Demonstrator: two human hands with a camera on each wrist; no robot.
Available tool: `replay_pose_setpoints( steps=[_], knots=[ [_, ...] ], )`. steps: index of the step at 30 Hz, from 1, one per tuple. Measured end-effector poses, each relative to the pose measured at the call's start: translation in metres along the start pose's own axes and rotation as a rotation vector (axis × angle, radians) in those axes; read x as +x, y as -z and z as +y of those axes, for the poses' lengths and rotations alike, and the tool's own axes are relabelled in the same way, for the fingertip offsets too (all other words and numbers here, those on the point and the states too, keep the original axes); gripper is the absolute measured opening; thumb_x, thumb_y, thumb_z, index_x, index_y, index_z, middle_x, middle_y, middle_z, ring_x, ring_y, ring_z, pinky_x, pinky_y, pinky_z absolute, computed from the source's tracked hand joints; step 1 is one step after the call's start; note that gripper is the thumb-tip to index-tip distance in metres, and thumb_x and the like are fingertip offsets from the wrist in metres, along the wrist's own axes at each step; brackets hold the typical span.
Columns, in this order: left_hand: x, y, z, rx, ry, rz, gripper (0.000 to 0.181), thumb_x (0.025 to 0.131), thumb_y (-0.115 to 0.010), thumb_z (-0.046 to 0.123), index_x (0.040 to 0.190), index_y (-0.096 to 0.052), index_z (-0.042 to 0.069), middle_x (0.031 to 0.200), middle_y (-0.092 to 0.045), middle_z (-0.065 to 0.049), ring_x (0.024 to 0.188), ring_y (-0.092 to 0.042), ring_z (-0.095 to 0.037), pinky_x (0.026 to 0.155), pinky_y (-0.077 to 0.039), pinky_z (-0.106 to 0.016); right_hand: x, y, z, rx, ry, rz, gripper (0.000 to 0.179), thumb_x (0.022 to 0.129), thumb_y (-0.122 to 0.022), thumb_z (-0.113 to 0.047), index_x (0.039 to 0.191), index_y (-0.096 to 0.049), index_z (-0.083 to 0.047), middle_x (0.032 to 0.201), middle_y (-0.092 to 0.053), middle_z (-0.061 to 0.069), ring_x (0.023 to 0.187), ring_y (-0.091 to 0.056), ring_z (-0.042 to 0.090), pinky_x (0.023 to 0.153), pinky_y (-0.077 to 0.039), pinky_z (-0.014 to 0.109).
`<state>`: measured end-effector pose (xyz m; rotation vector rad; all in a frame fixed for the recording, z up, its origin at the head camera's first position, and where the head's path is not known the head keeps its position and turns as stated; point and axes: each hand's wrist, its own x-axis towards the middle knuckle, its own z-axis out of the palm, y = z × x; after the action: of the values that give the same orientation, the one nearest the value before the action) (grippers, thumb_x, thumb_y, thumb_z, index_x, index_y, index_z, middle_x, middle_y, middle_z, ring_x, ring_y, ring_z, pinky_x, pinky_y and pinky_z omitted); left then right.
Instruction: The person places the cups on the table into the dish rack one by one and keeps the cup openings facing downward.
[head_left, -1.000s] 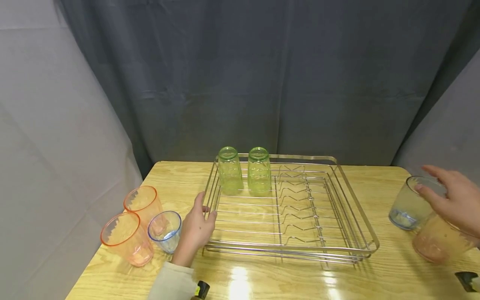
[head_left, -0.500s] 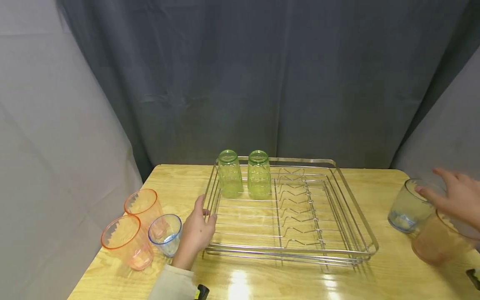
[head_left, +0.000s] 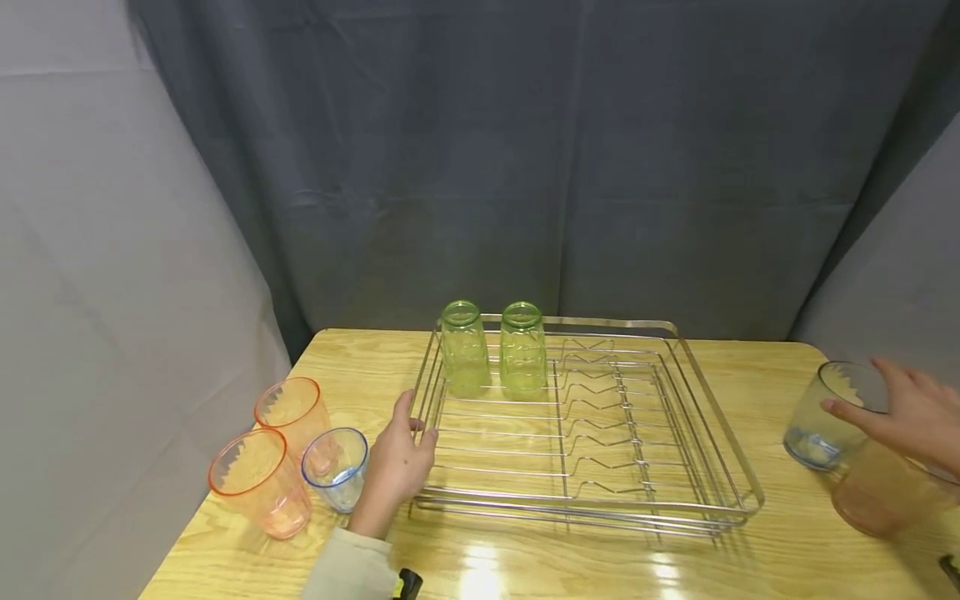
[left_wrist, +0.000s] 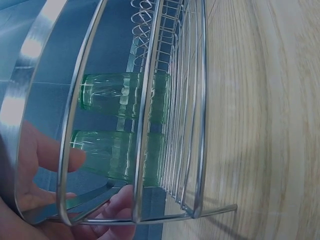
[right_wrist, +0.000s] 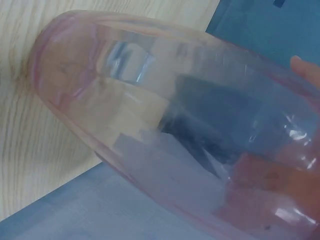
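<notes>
At three o'clock from the wire rack point(head_left: 615, 322), the right hand point(head_left: 915, 421) sits slightly lower than a moment ago, its thumb now across the near side of the right-hand blue glass point(head_left: 813, 425). Thumb and fingers are spread wide; I cannot tell whether they touch it. This seems a reach, not yet a grasp: that glass stands upright on the table beside a right-hand orange glass point(head_left: 877, 500). The left hand point(head_left: 399, 467) still grips the rack's nine o'clock side. Two green glasses point(head_left: 523, 358), apparently mouth-down, occupy its ten o'clock corner.

The table point(head_left: 570, 567) is pale, wood-grained and glossy, with light reflected towards six o'clock. Dark curtain point(head_left: 420, 167) hangs at twelve; pale cloth point(head_left: 112, 250) flanks it.
</notes>
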<state>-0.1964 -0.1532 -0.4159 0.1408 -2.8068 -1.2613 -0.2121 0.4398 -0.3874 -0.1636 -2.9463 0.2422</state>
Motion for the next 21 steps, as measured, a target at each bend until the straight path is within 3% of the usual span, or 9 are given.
replay_pose_setpoints(
  steps=[12, 17, 21],
  knots=[
    [0.002, -0.001, 0.0, -0.013, 0.002, 0.008, 0.068, 0.099, -0.056, 0.025, 0.157, -0.022, 0.019, 0.13, -0.063, -0.015, 0.055, -0.052, -0.017, 0.05, -0.043, -0.03, 0.014, 0.005, -0.002, 0.017, 0.068, -0.128, 0.105, 0.097, -0.049, -0.057, 0.142, -0.007, 0.028, 0.134, -0.022, 0.057, 0.112, -0.031, 0.071, 0.09, -0.033, 0.077],
    [0.002, -0.002, 0.0, -0.006, 0.002, 0.016, 0.067, 0.099, -0.056, 0.025, 0.157, -0.024, 0.019, 0.13, -0.063, -0.015, 0.06, -0.055, -0.017, 0.052, -0.044, -0.03, 0.016, 0.003, -0.006, -0.031, 0.023, -0.108, 0.109, 0.096, -0.046, -0.064, 0.144, -0.008, 0.026, 0.136, -0.025, 0.054, 0.116, -0.028, 0.071, 0.099, -0.023, 0.077],
    [0.002, -0.001, -0.001, 0.001, -0.001, 0.018, 0.066, 0.099, -0.056, 0.025, 0.157, -0.024, 0.019, 0.13, -0.063, -0.016, 0.062, -0.057, -0.017, 0.053, -0.044, -0.03, 0.021, 0.004, -0.011, -0.074, 0.061, -0.097, 0.102, 0.098, -0.042, -0.062, 0.141, -0.017, 0.028, 0.133, -0.028, 0.054, 0.117, -0.029, 0.07, 0.1, -0.02, 0.075]
  ],
)
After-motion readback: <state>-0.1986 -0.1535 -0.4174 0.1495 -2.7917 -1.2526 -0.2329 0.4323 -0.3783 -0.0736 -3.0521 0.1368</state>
